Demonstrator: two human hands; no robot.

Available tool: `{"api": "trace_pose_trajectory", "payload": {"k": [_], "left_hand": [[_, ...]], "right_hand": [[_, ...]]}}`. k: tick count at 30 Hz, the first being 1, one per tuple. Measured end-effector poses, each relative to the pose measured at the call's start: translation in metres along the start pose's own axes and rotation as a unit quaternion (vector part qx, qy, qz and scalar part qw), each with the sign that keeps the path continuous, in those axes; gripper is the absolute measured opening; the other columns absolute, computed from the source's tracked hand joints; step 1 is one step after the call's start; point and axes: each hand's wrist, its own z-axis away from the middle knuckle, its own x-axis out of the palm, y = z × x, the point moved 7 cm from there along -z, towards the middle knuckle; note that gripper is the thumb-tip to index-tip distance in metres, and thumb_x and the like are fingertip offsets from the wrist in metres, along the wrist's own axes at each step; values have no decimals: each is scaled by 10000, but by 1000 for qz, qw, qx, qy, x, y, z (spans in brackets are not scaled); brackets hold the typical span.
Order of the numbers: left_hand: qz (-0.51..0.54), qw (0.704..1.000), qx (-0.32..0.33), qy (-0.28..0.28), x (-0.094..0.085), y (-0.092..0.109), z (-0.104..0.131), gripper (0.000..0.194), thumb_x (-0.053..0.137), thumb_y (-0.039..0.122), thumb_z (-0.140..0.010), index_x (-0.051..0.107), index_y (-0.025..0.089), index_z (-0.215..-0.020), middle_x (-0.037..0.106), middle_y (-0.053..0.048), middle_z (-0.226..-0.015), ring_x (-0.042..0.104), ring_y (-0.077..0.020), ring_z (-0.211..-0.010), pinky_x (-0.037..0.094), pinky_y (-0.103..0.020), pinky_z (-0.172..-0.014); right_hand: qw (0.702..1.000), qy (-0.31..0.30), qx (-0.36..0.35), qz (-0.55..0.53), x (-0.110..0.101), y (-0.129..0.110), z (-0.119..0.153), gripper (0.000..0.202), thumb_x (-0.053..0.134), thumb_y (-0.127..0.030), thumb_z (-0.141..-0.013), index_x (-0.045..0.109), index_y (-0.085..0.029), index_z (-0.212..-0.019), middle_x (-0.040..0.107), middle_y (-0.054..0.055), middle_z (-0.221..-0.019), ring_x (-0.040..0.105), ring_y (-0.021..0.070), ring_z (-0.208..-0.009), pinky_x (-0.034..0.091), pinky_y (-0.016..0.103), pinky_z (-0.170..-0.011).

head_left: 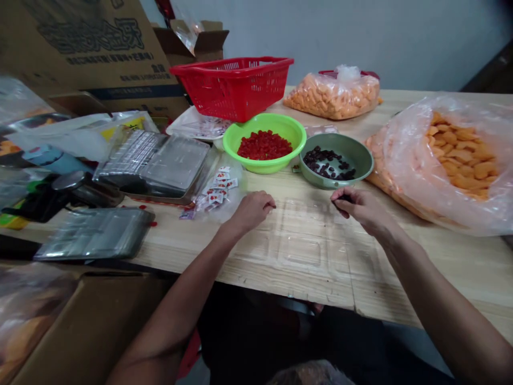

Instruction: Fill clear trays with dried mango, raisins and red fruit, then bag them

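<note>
My right hand is closed around small dark pieces that look like raisins, one showing between thumb and fingers. It hovers just in front of a grey-green bowl holding more dark pieces. My left hand has its fingers curled together over the far left of a clear plastic tray; what sits at its fingertips, a tiny dark spot, is too small to name. The transparent tray lies flat on the table, its compartments hard to make out. Behind it stands a lime-green bowl of red cubes.
Large bags of orange snack pieces occupy the right and back. A red basket stands behind the bowls. Leftward are printed sachets, stacked clear lids, a wrapped plastic stack and a tape dispenser.
</note>
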Motion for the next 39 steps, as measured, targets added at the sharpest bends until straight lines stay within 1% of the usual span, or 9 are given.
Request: {"api": "trace_pose_trajectory", "payload": {"k": [4,8,14,18,21,25,29,33,39], "left_hand": [[-30,999,9,-37,12,6,2,189,576,76,-876,747,153,-900,739,-63,-934,666,-196,-909,501,-313,-895],[-71,995,17,-69,20,6,3,209,556,82,-885,753,152,-892,723,-82,-962,661,-205,-936,506,-318,-905],[-99,993,3,-68,14,14,1,257,506,96,-923,754,130,-869,688,-109,-989,658,-209,-924,513,-319,-861],[-39,999,-9,-5,11,37,-10,228,535,133,-938,761,153,-951,695,-87,-983,664,-189,-924,509,-299,-870],[-6,999,17,-41,28,65,-23,162,613,206,-916,769,190,-958,694,-58,-952,659,-181,-875,509,-293,-858],[-46,994,36,-92,56,86,-40,195,610,207,-900,781,203,-994,657,-67,-967,653,-194,-859,513,-304,-845],[-79,989,39,-115,68,86,-47,259,547,137,-885,791,201,-945,639,-76,-943,650,-199,-871,508,-299,-845],[-100,985,52,-134,67,85,-46,262,533,170,-904,794,194,-908,635,-81,-903,641,-200,-851,504,-300,-828],[-61,993,50,-93,56,97,-49,243,543,179,-926,785,176,-944,669,-75,-932,630,-172,-806,500,-289,-826]], "right_hand": [[993,-44,-43,101,17,0,-4,193,563,-303,-789,633,-177,-916,498,-24,-628,415,135,-561,287,259,-522],[958,-49,-137,246,37,-17,-9,223,499,-161,-783,671,-165,-926,615,20,-741,502,152,-640,365,270,-612],[925,-92,-176,323,65,-22,-10,312,473,-104,-809,731,-146,-978,728,99,-967,627,202,-820,442,294,-791],[960,-43,-133,244,41,-16,-13,262,508,-176,-807,724,-156,-954,707,63,-867,584,184,-740,427,293,-711],[998,3,-35,57,8,2,-14,208,581,-302,-774,675,-168,-902,585,5,-685,455,137,-582,344,265,-555],[994,5,24,-104,-7,18,-9,270,653,-365,-708,638,-165,-888,535,-11,-686,418,112,-560,326,243,-518],[998,-20,-41,44,10,8,-5,194,549,-284,-785,666,-173,-893,589,-1,-690,485,135,-615,366,246,-578],[972,-23,-97,215,23,-4,-5,213,498,-186,-811,703,-181,-866,676,19,-757,553,154,-688,385,260,-662],[988,43,-27,146,-37,15,3,233,510,-287,-868,703,-162,-910,637,20,-707,516,151,-622,357,254,-580]]}}
